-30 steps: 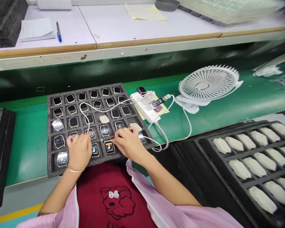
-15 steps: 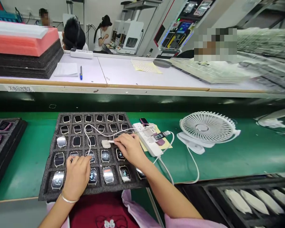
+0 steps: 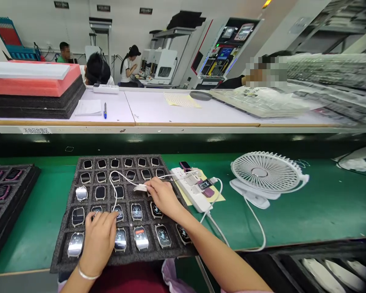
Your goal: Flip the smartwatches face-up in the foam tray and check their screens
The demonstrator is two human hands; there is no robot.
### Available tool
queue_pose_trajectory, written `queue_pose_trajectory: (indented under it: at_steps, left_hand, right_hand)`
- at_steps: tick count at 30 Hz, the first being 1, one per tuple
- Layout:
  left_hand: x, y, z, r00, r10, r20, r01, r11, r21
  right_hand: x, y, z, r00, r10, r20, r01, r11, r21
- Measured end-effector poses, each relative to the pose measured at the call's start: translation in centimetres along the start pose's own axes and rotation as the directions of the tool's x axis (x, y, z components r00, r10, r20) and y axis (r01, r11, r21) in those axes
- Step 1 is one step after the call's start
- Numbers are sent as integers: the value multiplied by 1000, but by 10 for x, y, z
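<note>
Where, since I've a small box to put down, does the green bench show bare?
The green bench is bare at the fan's near right, and between the left tray and watch tray. Crowded: the power strip with its cables, and the watch tray under left hand and right hand.

Left hand (image 3: pixel 99 240) hides part of the foam tray's (image 3: pixel 146 257) near edge; right hand (image 3: pixel 163 197) covers compartments toward the tray's right edge; a second tray (image 3: pixel 20 188) is cut off

On the workbench (image 3: pixel 293 219) lies a tray (image 3: pixel 146 256) with watches (image 3: pixel 137 212) in its compartments; a second tray (image 3: pixel 20 193) is at its left. At its right is the power strip (image 3: pixel 190 191), then farther the fan (image 3: pixel 264 173). Behind, on the shelf (image 3: pixel 152 112), a pen (image 3: pixel 105 110) lies beside papers (image 3: pixel 88 108).
</note>
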State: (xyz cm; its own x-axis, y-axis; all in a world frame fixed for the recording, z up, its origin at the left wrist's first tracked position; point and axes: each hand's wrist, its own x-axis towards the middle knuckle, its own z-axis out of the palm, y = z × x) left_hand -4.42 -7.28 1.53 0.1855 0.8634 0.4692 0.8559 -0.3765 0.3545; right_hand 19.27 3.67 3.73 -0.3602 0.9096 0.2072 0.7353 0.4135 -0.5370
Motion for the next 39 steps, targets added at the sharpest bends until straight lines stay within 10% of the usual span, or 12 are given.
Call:
queue_pose_trajectory:
  at_steps: [2, 5, 10, 13, 20, 25, 29, 31, 33, 36, 39]
  left_hand:
    - [4, -7, -13, 998, 17, -59, -18, 1000, -8]
    - [18, -32, -41, 988, -6, -153, 5, 1000, -3]
    - [47, -75, -67, 957, -229, -180, 245, 966, 76]
    - [57, -63, -57, 960, -250, -129, 276, 926, 256]
    - [81, 9, -22, 993, -50, 104, 95, 866, -490]
    - [95, 14, -18, 981, 127, 144, -12, 789, -614]
    - [99, 14, -14, 979, 72, 191, 100, 645, -758]
    - [103, 13, -14, 972, -19, 234, 217, 448, -867]
    - [107, 9, -17, 938, -150, 312, 338, 198, -920]
    - [112, 2, -21, 865, -261, 427, 430, -50, -901]
    - [111, -1, -16, 815, -260, 518, 500, -136, -855]
  right_hand:
    - [6, -1, -10, 992, 91, 84, -114, 936, 332]
    - [8, -4, -19, 943, 181, 279, -330, 606, 724]
    - [-4, -16, -19, 857, 162, 490, -500, 30, 865]
    - [-12, -27, -10, 846, 179, 502, -475, -174, 862]
    - [-26, -65, 11, 825, 153, 544, -435, -444, 784]
    - [-40, -72, 12, 830, 91, 551, -432, -520, 737]
    - [-49, -69, 13, 871, 69, 486, -427, -380, 820]
    - [-55, -58, 5, 911, 96, 401, -392, -97, 915]
    - [-65, -34, -13, 965, 166, 202, -251, 372, 894]
    - [-78, 21, -48, 925, 250, -287, -135, 920, 368]
    - [-86, 64, -67, 885, 269, -379, -330, 938, -104]
